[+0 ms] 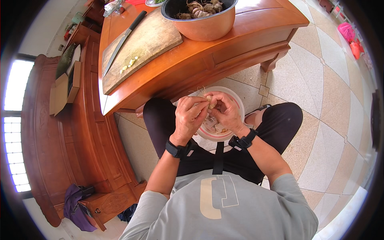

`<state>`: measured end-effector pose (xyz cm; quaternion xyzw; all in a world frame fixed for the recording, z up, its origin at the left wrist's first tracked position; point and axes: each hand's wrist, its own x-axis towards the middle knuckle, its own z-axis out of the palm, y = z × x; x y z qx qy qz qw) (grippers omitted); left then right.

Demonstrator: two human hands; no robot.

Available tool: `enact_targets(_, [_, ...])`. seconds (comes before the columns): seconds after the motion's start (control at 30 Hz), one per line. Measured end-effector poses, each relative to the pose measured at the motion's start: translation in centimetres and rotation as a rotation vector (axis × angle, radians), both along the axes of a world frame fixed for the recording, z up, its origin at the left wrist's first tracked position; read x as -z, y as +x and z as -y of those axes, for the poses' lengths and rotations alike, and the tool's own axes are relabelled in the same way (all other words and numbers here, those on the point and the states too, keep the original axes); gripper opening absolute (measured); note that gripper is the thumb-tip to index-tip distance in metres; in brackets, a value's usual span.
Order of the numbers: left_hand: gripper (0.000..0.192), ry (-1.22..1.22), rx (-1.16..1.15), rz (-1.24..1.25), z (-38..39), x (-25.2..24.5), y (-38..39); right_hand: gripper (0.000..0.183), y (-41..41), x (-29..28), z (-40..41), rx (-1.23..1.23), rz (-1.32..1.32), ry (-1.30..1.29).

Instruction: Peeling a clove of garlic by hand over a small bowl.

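Between my two hands is a garlic bulb (211, 103) with stringy roots sticking up. My left hand (190, 115) pinches it from one side, and the fingers of my right hand (226, 111) close on it from the other. Below them, between my knees, a white plastic bin (240, 103) with a pink ring holds scraps of papery peel. On the wooden table lies a worn cutting board (150, 39). A knife (123, 42) with a black handle rests across it, beside several peeled garlic cloves (131, 62).
At the table's (264, 18) edge stands a copper-coloured pot (207, 27) full of garlic bulbs (201, 10). A carved wooden bench (90, 120) on the left bears an open cardboard box (66, 87) and a purple cloth (75, 207). Pink and red bags (346, 31) lie on the tiled floor (303, 141) far right.
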<state>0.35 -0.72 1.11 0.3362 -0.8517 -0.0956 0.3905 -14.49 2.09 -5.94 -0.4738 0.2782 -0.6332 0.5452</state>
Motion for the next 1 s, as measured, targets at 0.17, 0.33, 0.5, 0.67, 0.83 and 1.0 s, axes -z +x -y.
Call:
enact_targets(0.17, [0.022, 0.011, -0.045, -0.069, -0.29, 0.15, -0.34, 0.026, 0.11, -0.26, 0.00, 0.001, -0.001, -0.001])
enact_targets(0.33, [0.021, 0.039, -0.052, -0.095, -0.40, 0.30, -0.38, 0.022, 0.07, -0.17, 0.07, 0.068, -0.133, -0.054])
enact_targets(0.5, [0.020, 0.106, -0.073, -0.144, -0.69, 0.62, -0.33, 0.021, -0.15, -0.09, -0.02, 0.030, -0.169, -0.035])
enact_targets(0.67, [0.018, 0.202, -0.132, -0.192, -0.69, 0.30, -0.41, 0.020, -0.10, -0.07, -0.07, 0.008, -0.108, -0.026])
enact_targets(0.83, [0.017, 0.246, -0.144, -0.232, -0.81, -0.14, -0.57, 0.021, -0.02, -0.11, 0.00, 0.003, -0.070, -0.043])
enact_targets(1.0, [0.017, 0.257, -0.146, -0.246, -0.75, -0.09, -0.43, 0.022, -0.09, -0.29, -0.05, -0.014, -0.029, -0.012])
